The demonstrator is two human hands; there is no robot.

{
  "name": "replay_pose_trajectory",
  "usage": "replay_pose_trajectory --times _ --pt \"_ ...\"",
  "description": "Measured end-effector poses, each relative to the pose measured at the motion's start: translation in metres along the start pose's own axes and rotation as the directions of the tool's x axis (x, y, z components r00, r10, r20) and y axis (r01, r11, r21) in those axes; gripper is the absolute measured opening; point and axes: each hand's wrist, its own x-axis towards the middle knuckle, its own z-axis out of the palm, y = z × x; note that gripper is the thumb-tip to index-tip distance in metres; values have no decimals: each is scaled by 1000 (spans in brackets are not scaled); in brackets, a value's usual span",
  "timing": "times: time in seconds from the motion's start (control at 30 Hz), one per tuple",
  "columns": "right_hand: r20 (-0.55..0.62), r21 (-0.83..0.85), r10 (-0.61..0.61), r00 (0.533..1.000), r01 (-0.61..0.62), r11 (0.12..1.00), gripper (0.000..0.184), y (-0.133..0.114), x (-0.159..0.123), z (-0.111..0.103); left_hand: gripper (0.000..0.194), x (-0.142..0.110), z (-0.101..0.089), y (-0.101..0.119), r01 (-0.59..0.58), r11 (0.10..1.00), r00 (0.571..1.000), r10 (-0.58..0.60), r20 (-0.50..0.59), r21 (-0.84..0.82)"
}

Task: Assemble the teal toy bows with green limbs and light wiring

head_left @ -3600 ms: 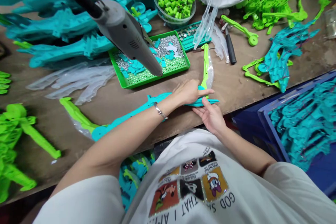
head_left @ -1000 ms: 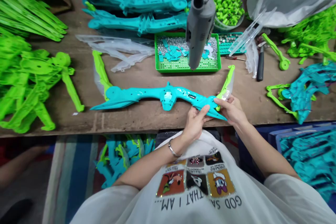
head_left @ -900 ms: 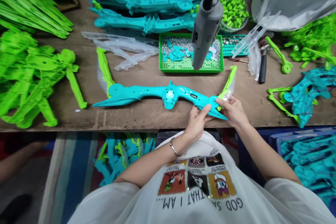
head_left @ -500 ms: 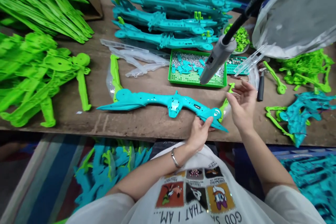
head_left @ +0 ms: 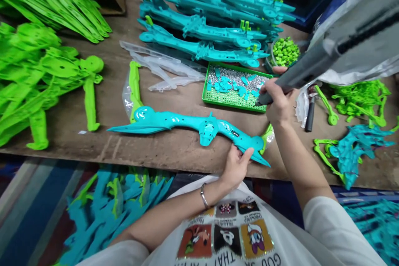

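A turquoise plastic bow body (head_left: 187, 121) lies across the bench in front of me. A green arm (head_left: 134, 87) joins its left end, with a clear plastic piece beside it, and another green arm (head_left: 267, 138) joins its right end. My left hand (head_left: 236, 165) is closed on the pointed right end of the bow body, thumb on top. Above the screw tray, my right hand (head_left: 278, 99) wraps round a grey electric screwdriver (head_left: 302, 68), which slants down to the left from a dark cord. Its tip is near the tray's right part, partly hidden by my fingers.
The green tray (head_left: 232, 104) holds many screws and small turquoise pieces. Behind it are stacked turquoise bow bodies (head_left: 202, 50) and a tub of green bits (head_left: 285, 51). Green parts (head_left: 59, 70) pile up at left. A black-handled tool (head_left: 309, 114) lies at right.
My right hand, open and empty before, has moved up and left and closed round the hanging screwdriver, tilting it. My left hand keeps its hold on the bow body.
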Motion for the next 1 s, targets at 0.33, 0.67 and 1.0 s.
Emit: replay_pose_trajectory --times 0.33,0.67,1.0 --pt "-68 4 76 995 -76 997 38 47 -7 15 49 -2 2 1 -13 1000 1000 13 20 6" --pt "-36 3 143 989 -143 990 40 39 0 23 52 -3 3 3 5 1000 1000 -5 -2 19" --pt "1 64 79 997 -79 995 38 -29 -27 -13 62 -1 8 4 22 1000 999 -23 -31 -20"
